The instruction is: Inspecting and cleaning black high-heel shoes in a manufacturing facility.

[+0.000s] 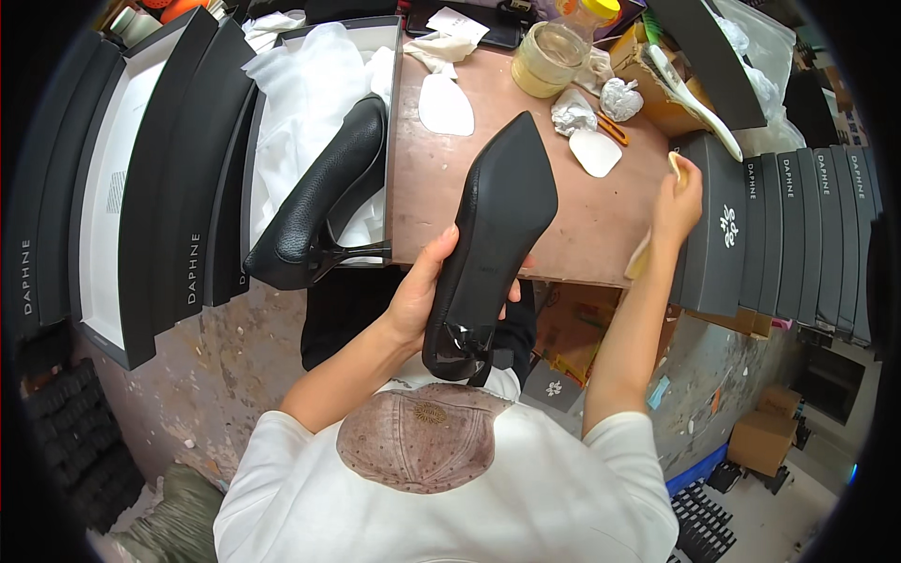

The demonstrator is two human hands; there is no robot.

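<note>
While the left hand (419, 293) clasps a black pointed-toe pump (493, 230) over the worktop's (422, 202) near edge, its matte sole faces up, faintly stamped, glossy heel (466, 340) closest. Off to the side, the right hand (678, 202) pinches a cream cloth (675, 167); the step looks like wiping or checking, the next move seemingly calling for cloth brought to shoe. Farther off, a second, pebbled-leather pump (324, 188) lies on white tissue (310, 80) in an open shoebox (395, 141).

One head-worn view (wide fisheye), downward
</note>
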